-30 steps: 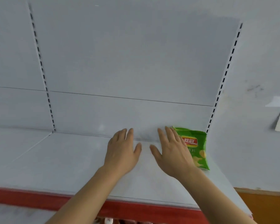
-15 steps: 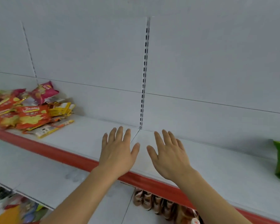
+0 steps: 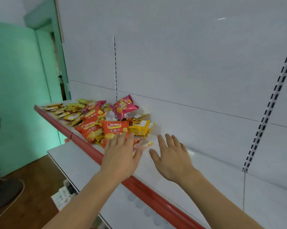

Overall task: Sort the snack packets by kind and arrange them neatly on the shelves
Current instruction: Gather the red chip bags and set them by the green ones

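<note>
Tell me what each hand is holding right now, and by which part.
Nothing is held. The left hand reaches flat, fingers straight, over the near edge of the snack pile, by an orange chip packet. The right hand hovers open above the bare shelf.

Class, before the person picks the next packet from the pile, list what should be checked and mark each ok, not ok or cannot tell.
1. Left hand free: ok, open, fingers over the orange packet.
2. Right hand free: ok, open.
3. Pile sorted by kind: not ok, orange, pink packet and yellow packets mixed.
4. Bare shelf to the right: ok.
5. Packets intact: cannot tell.
</note>
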{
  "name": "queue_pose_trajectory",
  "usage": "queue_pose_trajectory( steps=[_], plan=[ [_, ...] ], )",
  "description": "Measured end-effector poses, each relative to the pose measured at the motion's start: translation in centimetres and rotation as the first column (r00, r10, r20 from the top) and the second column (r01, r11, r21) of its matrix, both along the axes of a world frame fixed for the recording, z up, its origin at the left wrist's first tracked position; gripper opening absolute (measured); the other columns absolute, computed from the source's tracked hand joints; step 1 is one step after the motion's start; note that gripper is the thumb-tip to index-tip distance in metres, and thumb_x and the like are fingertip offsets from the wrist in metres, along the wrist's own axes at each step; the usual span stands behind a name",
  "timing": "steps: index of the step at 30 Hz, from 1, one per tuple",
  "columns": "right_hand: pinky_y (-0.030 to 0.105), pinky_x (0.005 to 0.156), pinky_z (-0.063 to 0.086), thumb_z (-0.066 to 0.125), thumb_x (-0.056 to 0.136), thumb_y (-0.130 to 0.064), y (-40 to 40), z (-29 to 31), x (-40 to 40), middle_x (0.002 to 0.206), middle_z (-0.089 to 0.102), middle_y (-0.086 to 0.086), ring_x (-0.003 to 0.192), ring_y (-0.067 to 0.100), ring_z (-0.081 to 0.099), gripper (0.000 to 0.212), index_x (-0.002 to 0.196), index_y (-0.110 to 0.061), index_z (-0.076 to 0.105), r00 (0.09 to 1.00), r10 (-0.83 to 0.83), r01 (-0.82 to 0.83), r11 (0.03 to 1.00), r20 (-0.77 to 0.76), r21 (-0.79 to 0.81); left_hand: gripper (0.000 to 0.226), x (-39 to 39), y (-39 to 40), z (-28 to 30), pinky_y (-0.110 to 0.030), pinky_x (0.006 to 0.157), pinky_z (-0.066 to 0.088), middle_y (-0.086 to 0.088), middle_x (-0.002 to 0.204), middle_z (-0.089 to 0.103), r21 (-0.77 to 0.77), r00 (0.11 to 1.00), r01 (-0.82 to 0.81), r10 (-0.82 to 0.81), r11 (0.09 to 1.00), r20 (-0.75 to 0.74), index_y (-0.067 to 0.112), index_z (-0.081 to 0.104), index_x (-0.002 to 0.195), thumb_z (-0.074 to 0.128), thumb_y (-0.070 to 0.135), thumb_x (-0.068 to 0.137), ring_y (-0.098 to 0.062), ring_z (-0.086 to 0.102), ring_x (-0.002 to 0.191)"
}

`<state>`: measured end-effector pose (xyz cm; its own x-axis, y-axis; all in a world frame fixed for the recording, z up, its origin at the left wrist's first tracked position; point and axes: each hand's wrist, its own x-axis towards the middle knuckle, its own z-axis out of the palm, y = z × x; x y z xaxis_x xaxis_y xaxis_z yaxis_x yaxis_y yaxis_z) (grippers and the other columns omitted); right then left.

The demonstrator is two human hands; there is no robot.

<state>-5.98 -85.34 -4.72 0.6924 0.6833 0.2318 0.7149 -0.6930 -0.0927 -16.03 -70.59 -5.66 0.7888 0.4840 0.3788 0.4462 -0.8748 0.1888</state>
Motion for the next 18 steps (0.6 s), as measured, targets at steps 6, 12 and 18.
queue_pose_trajectory(
  steps=[6,12,18],
  plan=[
    [0.048,0.123,0.016,0.025,0.102,-0.058,10.3,0.5,2.4,0.165,0.016,0.012,0.153,0.031,0.009,0.070,0.159,-0.018,0.013,0.996,0.082,-0.082,0.997,0.022,0.013,0.067,0.5,10.3,0.0,-0.045,0.124,0.025,-0.006,0.164,0.037,-0.050,0.996,-0.087,0.086,0.995,-0.018,0.019,0.026,0.162,0.032,0.056,0.106,-0.029,0.031,0.152],
    [0.048,0.123,0.011,0.024,0.100,-0.062,18.2,-1.4,2.7,0.166,0.016,0.011,0.154,0.030,0.005,0.072,0.159,-0.023,0.012,0.998,0.044,-0.043,0.999,0.036,-0.033,0.061,2.2,17.9,-0.9,-0.040,0.099,0.050,-0.003,0.143,0.061,-0.180,0.999,0.010,-0.019,0.984,-0.047,0.017,0.036,0.156,0.038,0.053,0.107,-0.026,0.059,0.127],
    [0.046,0.119,0.024,0.012,0.085,-0.072,21.7,-3.6,1.1,0.152,0.044,0.008,0.148,0.032,0.028,0.087,0.153,-0.023,0.035,0.990,-0.111,0.108,0.993,0.089,0.037,0.061,3.7,22.8,-1.1,-0.038,0.088,0.055,0.001,0.121,0.070,-0.342,0.961,0.262,-0.277,0.902,0.005,0.017,0.033,0.154,0.054,0.044,0.104,-0.023,0.068,0.107]
  ],
)
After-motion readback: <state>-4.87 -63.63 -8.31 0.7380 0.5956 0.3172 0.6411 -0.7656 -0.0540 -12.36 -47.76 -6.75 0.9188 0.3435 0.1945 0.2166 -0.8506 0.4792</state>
